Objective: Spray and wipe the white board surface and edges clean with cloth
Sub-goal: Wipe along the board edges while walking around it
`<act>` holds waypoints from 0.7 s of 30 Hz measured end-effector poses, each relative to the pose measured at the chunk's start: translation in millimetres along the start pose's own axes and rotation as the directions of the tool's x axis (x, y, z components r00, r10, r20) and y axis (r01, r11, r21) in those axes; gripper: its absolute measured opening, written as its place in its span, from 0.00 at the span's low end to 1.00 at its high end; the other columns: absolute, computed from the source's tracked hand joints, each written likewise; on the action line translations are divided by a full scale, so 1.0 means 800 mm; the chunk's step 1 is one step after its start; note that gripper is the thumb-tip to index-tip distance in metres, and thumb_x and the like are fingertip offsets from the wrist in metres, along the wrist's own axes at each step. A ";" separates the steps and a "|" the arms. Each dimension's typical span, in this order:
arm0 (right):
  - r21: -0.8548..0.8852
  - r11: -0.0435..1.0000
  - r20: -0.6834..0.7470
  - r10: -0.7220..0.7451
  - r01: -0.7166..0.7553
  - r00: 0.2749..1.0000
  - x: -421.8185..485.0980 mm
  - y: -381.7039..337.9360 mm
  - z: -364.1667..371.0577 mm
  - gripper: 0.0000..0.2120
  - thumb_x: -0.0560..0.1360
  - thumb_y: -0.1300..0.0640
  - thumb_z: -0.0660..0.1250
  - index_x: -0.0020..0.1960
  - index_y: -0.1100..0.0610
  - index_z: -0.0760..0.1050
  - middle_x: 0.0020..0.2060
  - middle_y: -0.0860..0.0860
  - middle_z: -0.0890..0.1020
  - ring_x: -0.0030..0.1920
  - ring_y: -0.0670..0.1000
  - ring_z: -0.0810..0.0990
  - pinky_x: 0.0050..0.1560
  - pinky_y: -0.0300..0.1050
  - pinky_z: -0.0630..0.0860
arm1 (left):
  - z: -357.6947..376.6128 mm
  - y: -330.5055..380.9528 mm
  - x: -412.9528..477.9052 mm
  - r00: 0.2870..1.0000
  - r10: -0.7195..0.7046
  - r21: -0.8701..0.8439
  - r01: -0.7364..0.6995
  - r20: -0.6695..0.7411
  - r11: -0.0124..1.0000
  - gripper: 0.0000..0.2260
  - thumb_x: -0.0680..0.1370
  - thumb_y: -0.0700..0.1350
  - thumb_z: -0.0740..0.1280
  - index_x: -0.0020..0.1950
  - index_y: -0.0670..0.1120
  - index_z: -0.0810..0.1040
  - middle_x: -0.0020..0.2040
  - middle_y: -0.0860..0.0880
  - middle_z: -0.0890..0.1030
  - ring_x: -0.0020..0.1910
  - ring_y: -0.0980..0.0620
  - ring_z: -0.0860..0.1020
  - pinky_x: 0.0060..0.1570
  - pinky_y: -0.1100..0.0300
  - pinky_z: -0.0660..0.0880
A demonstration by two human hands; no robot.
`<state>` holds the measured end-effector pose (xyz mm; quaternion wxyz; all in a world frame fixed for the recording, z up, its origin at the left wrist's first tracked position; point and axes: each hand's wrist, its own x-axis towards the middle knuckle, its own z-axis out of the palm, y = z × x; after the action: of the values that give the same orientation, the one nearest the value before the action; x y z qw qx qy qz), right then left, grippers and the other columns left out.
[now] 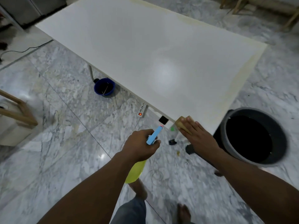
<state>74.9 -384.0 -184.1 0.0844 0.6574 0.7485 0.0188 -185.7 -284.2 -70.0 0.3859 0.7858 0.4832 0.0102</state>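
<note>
Marble flooring is spreading out grey and veined around a long white board [145, 50] that is sitting raised on legs, its far and right-hand margins showing a yellowish tinge. Standing at the near corner, the person is pressing the right hand [199, 136] flat, fingers extended, onto a tan cloth [182, 123] folded over that corner's edge. The left hand [142, 146] is wrapping closed around the neck of a spray bottle [152, 143] — blue head aimed toward the board, yellow-green body hanging below the fist. A grey bucket [242, 159] is resting on the floor just beside the corner, and a small blue bucket [104, 86] is sitting under the board's left side near a power strip [142, 109].

The cloth looks soft and pliable, so palm pressure with fingers curling over the lip should suit the edges. The bottle seems light plastic, probably slick if wet — holding the neck with a finger on the trigger looks best.
</note>
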 end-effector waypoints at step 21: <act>0.152 -0.906 0.642 0.394 0.395 0.657 -0.147 0.039 -0.156 0.31 0.79 0.38 0.55 0.55 0.64 0.82 0.52 0.64 0.84 0.48 0.65 0.85 0.43 0.59 0.83 | 0.061 0.196 0.021 0.880 0.339 0.224 -0.423 0.333 0.878 0.08 0.77 0.56 0.72 0.50 0.53 0.81 0.45 0.51 0.85 0.45 0.47 0.82 0.46 0.53 0.78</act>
<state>100.9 -485.9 -44.6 0.7674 -0.3362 0.1970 0.5091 -39.8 -337.1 -13.7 0.3222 0.9070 0.2533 -0.0970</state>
